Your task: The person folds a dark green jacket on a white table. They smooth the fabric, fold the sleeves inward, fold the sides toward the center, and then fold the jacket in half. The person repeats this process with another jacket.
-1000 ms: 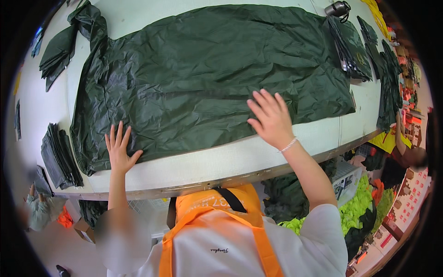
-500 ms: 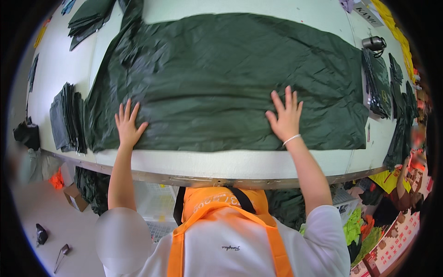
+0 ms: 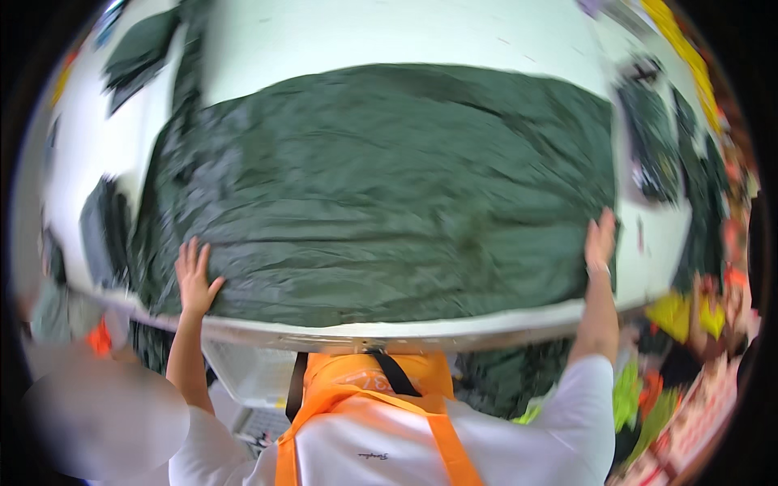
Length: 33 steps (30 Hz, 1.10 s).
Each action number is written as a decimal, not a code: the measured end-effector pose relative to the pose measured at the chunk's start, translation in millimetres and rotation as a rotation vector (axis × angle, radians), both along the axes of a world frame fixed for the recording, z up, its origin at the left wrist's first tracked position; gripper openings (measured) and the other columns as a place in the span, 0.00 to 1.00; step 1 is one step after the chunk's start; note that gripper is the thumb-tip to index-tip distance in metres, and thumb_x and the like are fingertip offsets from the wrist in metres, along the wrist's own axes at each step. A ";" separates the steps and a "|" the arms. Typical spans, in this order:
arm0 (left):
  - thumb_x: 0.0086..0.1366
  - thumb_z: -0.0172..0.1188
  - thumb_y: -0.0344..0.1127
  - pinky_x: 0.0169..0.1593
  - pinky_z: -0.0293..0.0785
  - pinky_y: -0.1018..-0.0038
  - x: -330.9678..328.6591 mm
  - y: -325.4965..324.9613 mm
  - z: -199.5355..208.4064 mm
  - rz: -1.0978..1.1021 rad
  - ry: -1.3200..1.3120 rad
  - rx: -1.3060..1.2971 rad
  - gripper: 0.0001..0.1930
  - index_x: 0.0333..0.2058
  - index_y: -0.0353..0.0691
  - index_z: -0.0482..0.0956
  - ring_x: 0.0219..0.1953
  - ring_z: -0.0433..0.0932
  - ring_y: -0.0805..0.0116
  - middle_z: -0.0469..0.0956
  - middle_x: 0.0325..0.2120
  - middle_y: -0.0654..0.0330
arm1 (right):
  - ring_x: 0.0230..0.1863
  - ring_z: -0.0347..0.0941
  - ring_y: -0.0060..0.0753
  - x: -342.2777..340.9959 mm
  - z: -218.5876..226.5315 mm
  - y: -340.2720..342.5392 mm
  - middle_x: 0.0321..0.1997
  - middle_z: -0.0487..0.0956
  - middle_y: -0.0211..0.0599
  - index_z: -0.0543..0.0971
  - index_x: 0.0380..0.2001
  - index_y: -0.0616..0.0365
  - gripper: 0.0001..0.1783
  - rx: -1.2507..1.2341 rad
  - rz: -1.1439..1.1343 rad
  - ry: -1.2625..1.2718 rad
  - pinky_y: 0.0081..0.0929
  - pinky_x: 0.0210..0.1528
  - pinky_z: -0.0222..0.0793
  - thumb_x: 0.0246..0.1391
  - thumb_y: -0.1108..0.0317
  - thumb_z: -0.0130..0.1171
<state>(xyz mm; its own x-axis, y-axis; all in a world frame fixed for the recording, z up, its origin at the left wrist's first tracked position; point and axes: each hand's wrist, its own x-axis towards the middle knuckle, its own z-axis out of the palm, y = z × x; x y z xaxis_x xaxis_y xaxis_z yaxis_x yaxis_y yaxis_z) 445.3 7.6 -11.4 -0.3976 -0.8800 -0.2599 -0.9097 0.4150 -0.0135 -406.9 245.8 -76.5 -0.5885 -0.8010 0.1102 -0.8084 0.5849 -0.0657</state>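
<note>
A large sheet of dark green, slightly shiny fabric (image 3: pixel 389 186) lies spread over the white table, with creases running across it. At its far left a narrow length of the same fabric stretches away from me. My left hand (image 3: pixel 194 278) rests flat on the near left part, fingers stretched out and thumb apart. At the right edge of the fabric lies my right hand (image 3: pixel 600 236), its fingers extended and somewhat blurred. Neither hand grips anything that I can see.
Folded dark green pieces (image 3: pixel 105 231) lie left of the fabric, with another pile (image 3: pixel 142 49) farther back. More dark green bundles (image 3: pixel 648 142) sit along the right, near a blurred metal bottle (image 3: pixel 644 69). A white crate (image 3: pixel 251 373) stands below the table edge.
My right hand has moved right, from the fabric's middle right to its right edge. My left hand and the fabric now sit closer to the table's near edge; the view has shifted too.
</note>
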 end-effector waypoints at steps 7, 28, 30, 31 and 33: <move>0.58 0.55 0.53 0.62 0.53 0.56 37.6 -82.1 47.6 -0.072 -0.006 -0.211 0.30 0.56 0.43 0.67 0.57 0.66 0.55 0.70 0.52 0.54 | 0.59 0.66 0.47 -50.3 19.5 -115.3 0.55 0.73 0.48 0.67 0.58 0.57 0.25 -0.269 0.021 0.009 0.37 0.59 0.61 0.57 0.70 0.53; 0.65 0.42 0.62 0.49 0.67 0.53 24.3 -253.9 56.2 0.728 0.114 -0.628 0.34 0.39 0.31 0.78 0.45 0.74 0.37 0.76 0.37 0.34 | 0.39 0.75 0.47 102.1 143.0 -265.6 0.37 0.79 0.41 0.75 0.44 0.53 0.21 0.133 0.610 0.311 0.37 0.43 0.70 0.42 0.75 0.60; 0.64 0.44 0.49 0.47 0.69 0.57 74.5 -190.4 66.2 0.682 0.372 -0.813 0.26 0.40 0.27 0.76 0.43 0.74 0.43 0.76 0.38 0.36 | 0.32 0.73 0.42 121.0 176.7 -212.5 0.31 0.77 0.36 0.75 0.50 0.51 0.28 -0.038 0.718 0.398 0.34 0.37 0.69 0.40 0.77 0.59; 0.63 0.45 0.43 0.47 0.69 0.58 97.9 -153.1 65.4 0.588 0.573 -0.850 0.22 0.40 0.24 0.75 0.43 0.75 0.46 0.76 0.39 0.37 | 0.29 0.70 0.40 130.5 192.4 -178.5 0.27 0.74 0.34 0.74 0.52 0.50 0.32 -0.006 0.697 0.417 0.34 0.34 0.66 0.37 0.78 0.58; 0.63 0.47 0.30 0.46 0.71 0.62 132.3 -80.2 64.3 0.433 0.740 -0.875 0.15 0.40 0.19 0.73 0.41 0.76 0.51 0.77 0.40 0.40 | 0.24 0.65 0.36 150.5 210.0 -111.8 0.21 0.67 0.32 0.74 0.55 0.50 0.39 0.055 0.668 0.445 0.32 0.30 0.61 0.31 0.81 0.55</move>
<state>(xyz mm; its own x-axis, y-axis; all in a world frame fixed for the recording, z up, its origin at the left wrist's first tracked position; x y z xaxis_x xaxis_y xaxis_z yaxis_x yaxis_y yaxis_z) 577.5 -72.5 52.9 0.1705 -0.7409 0.6496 -0.8768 0.1867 0.4432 -256.4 134.0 133.5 0.1068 -0.9793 0.1718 -0.9323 -0.0386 0.3597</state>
